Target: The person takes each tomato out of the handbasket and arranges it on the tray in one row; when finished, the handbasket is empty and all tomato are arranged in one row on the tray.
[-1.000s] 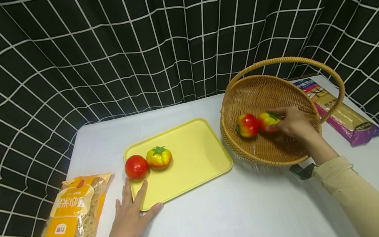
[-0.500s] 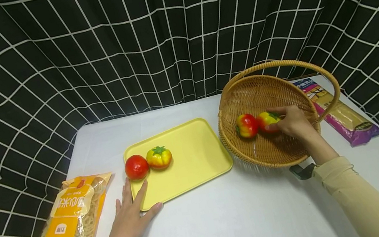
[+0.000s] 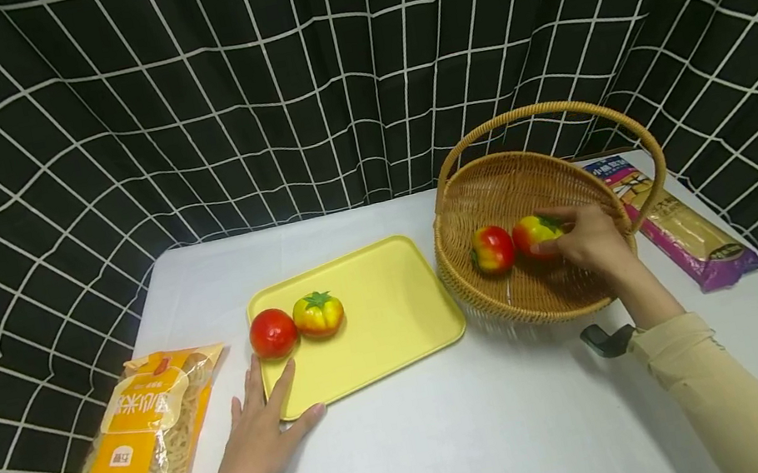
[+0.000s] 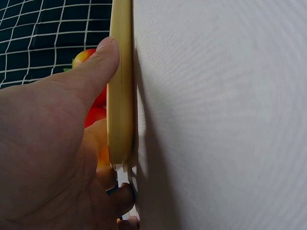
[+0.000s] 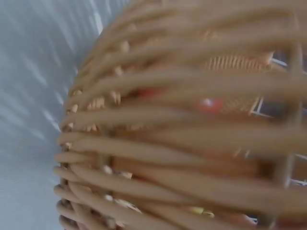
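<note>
The wicker basket [image 3: 529, 180] has tipped slightly since half a second ago, its handle [image 3: 539, 109] arching higher. The yellow tray [image 3: 385, 311] is unmoved; the left hand [image 3: 260, 435], fingers spread, touches its near edge. The right hand [image 3: 588, 238] pinches a red-yellow tomato [image 3: 532, 233] inside the basket.

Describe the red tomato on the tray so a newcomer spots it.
On the white table, find the yellow tray, left of the wicker basket. At the tray's left edge sits the red tomato. Its visible side is plain red without leaves, unlike the yellow-and-red tomato beside it with its green leafy top.
</note>
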The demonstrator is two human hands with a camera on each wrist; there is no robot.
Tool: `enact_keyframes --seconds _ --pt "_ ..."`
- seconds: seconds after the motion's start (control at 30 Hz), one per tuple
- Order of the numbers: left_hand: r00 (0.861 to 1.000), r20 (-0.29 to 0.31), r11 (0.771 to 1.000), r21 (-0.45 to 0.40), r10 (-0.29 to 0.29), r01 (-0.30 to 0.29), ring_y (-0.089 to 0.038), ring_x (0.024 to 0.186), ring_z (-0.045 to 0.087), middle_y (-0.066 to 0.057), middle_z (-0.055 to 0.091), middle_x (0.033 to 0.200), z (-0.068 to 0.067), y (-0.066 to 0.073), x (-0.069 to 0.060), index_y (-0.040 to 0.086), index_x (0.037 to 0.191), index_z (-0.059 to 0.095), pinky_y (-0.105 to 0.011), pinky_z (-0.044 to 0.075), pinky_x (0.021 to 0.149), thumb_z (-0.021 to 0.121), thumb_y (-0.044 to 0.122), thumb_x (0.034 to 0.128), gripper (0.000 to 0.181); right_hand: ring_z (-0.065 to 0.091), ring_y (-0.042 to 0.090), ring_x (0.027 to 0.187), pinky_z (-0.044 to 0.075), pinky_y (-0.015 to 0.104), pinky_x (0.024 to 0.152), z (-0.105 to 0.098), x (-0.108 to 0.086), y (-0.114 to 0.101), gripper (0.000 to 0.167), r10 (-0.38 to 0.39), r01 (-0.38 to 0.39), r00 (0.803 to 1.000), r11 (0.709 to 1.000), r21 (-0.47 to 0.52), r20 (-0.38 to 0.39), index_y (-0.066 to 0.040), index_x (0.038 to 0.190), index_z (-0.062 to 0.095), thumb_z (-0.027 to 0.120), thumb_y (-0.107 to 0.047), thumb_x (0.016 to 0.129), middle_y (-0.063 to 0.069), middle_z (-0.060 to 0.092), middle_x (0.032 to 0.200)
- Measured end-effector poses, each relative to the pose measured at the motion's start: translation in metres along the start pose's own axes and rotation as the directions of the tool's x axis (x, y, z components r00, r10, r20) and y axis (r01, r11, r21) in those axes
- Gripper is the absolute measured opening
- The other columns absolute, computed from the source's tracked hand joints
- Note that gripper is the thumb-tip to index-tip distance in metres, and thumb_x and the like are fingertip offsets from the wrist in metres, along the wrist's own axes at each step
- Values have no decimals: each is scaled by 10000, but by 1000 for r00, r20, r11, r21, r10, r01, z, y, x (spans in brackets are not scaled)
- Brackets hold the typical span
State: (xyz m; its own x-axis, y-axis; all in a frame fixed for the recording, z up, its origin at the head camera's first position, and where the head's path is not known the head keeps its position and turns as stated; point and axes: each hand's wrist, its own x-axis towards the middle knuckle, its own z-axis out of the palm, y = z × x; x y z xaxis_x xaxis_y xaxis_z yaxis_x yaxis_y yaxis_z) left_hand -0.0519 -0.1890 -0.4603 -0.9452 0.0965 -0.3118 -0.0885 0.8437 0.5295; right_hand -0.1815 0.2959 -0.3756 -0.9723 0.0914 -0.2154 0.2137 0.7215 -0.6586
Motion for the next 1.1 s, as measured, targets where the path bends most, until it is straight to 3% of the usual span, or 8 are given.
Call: enact_keyframes --seconds 0.33,0.7,1.1 --pt "1000 -8 1000 3 -4 4 -478 1639 -100 -180 -180 1773 0 0 0 244 1705 246 -693 -59 1302 597 694 983 919 487 475 1299 427 662 1164 -6 -7 -11 685 -11 11 1000 1000 6 -12 -130 1602 479 766 -245 991 330 466 1568" --pt "1000 -4 1000 5 -13 13 -466 1641 -107 -176 -188 1772 0 1 -1 248 1705 246 -689 -59 1304 601 692 981 920 476 494 1368 438 650 1179 -6 -16 -33 698 -66 67 998 997 28 -25 -126 1605 474 781 -211 984 334 457 1582" --pt "1000 -5 1000 20 -13 14 -469 1641 -96 -180 -186 1772 1 0 0 248 1703 253 -695 -41 1303 585 716 976 926 440 483 1467 410 644 1205 -2 -43 -76 632 -213 219 972 975 43 -102 -159 1545 571 805 -143 959 235 479 1625"
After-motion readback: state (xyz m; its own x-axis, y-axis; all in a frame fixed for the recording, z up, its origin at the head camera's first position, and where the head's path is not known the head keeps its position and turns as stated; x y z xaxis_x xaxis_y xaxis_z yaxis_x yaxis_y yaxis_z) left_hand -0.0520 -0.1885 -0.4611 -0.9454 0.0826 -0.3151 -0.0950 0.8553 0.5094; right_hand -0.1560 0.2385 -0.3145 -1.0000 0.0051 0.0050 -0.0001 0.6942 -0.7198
